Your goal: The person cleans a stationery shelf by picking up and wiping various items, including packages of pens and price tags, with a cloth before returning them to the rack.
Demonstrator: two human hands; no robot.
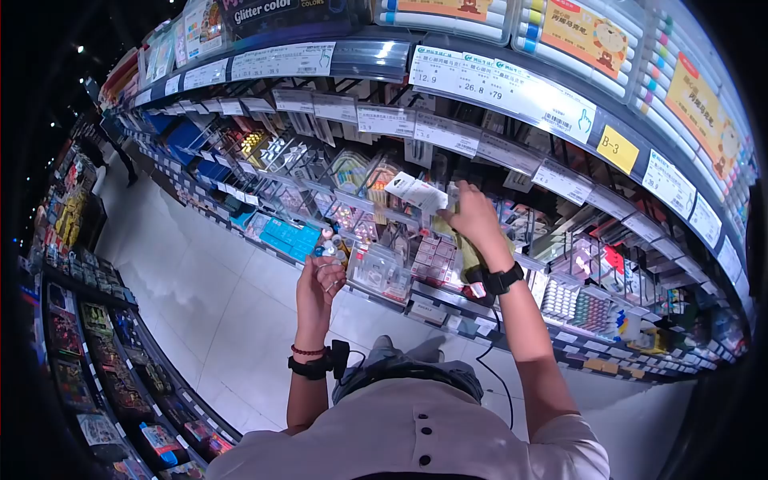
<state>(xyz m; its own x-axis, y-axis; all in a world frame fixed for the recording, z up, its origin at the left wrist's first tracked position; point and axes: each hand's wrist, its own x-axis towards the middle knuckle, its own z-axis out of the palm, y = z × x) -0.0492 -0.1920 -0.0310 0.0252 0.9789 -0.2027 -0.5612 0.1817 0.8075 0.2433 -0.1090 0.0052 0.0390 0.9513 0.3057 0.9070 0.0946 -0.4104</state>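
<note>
My right hand (478, 218) reaches over the shelf compartments, with its fingers closed at the end of a white package (416, 192) that has a hang hole. Below that hand and wrist lies a yellow-green item (470, 254), partly covered, whose kind I cannot make out. My left hand (322, 278) is raised at the front edge of the lower shelf, palm up with curled fingers. Small round white and blue pieces (326, 242) show just beyond its fingertips. Whether the fingers hold any of them is hard to see.
Clear bins with pink boxes (438, 258) and a blue set of packages (288, 238) fill the lower shelf. Price labels (496, 92) line the upper shelf edge, below marker sets (580, 36). A black cable (498, 352) hangs from my right wrist. Another display rack (104, 336) stands left.
</note>
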